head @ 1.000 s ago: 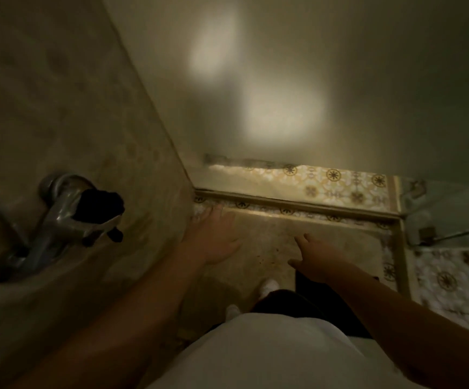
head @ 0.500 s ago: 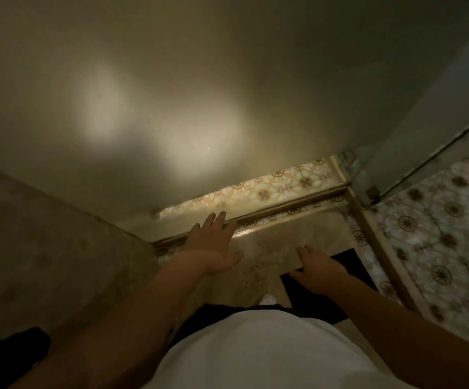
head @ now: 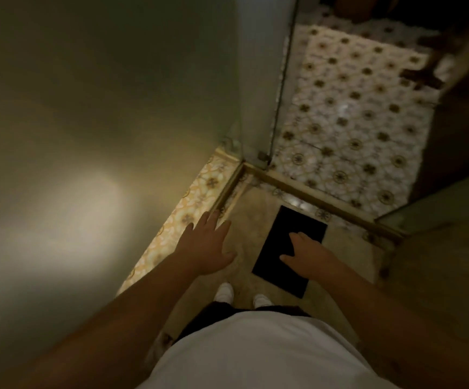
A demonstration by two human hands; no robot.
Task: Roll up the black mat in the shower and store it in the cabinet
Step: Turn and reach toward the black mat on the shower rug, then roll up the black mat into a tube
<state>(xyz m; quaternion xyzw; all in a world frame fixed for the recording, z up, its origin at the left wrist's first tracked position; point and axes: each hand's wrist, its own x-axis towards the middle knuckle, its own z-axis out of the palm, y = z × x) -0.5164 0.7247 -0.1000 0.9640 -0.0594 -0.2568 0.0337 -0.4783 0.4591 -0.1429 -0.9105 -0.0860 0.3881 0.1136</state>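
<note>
While the left hand [head: 209, 242] is held flat and empty beside the frosted panel [head: 109, 113], the black mat [head: 282, 242] is seen lying unrolled on the shower floor [head: 251, 209] beneath the right hand [head: 309, 255], also spread and grasping nothing. Rolling is judged not yet begun; one mat edge must be reached first. No cabinet can be identified, and contact between right hand and mat cannot be determined.

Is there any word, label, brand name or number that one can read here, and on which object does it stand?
None: no readable text anywhere.
black mat: plain, no label visible.
patterned floor tiles: only ornament motifs, no letters.
white shirt: no print visible.
shower wall: bare, blurred.
</note>
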